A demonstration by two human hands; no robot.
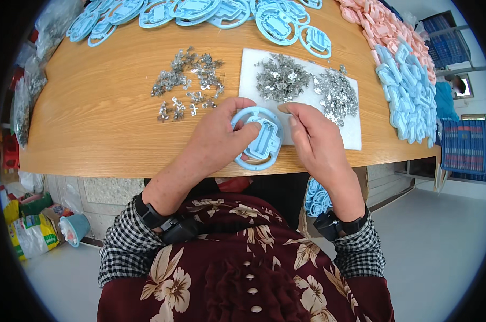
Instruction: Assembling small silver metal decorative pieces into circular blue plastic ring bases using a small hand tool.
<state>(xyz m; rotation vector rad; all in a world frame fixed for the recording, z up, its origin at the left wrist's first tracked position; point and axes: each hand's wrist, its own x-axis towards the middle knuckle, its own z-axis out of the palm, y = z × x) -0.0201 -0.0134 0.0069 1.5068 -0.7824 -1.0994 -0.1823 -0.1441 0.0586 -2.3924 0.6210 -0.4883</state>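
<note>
A light blue plastic toy steering wheel (pixel 265 142) is in my left hand (pixel 215 135), at the table's near edge. My thumb presses inside its middle compartment, and the other fingers go round behind the rim. Just right of the wheel, apart from it, is my right hand (pixel 319 140), its fingers curled together over the white foam sheet (pixel 353 140). Whatever those fingertips may hold is too small or hidden. Beyond them, two heaps of small metal clips lie on the sheet, a darker heap (pixel 282 78) and a brighter heap (pixel 336 95).
More loose metal pieces (pixel 186 75) lie on the wooden table (pixel 103 118) at the left. Several blue wheels (pixel 277 24) line the far edge. Pink parts (pixel 385 27) and blue parts (pixel 406 94) are piled at the right. A box of blue parts (pixel 318 199) stands below the table.
</note>
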